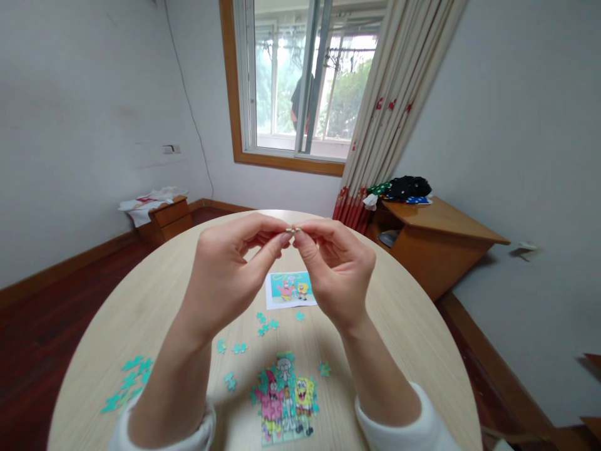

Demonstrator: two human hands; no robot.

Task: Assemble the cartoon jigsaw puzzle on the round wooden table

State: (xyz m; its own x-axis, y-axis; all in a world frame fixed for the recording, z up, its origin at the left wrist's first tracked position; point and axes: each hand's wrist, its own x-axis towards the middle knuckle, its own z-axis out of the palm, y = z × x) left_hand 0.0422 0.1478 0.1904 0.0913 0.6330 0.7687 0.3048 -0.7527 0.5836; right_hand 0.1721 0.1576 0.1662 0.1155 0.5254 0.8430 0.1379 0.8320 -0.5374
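Observation:
Raised over the table, my left hand (230,266) and my right hand (335,269) meet at their fingertips. Both are closed in a pinch on a small puzzle piece (293,230), seen edge-on, so its printed face is hidden. Below them lies a partly joined jigsaw puzzle (286,404) with a pink starfish, a grey-blue figure and a yellow sponge character. Beyond it, a printed reference picture (288,289) shows the same characters; my right hand covers part of its right side.
Loose teal pieces (267,326) are scattered between picture and puzzle. More teal pieces (129,382) lie by my left forearm, which hides some. The round wooden table (404,351) fills the foreground. Behind are a small cabinet (171,216) and a wooden desk (441,225) with clothes.

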